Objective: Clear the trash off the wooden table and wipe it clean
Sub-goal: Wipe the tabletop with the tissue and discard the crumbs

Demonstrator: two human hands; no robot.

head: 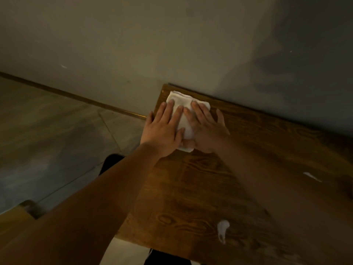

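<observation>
A folded white cloth (182, 101) lies at the far left corner of the wooden table (219, 184), close to the wall. My left hand (162, 131) presses flat on its left part with straight fingers. My right hand (207, 129) presses flat on its right part, and the two thumbs meet over the cloth's near end. A small crumpled white scrap (222, 231) lies near the table's front edge. A thin white sliver (312, 176) lies on the wood at the right.
A pale wall (172, 44) runs right behind the table's far edge. Tiled floor (47, 131) with a brown skirting board lies to the left. A wooden chair back (17, 217) shows at the lower left.
</observation>
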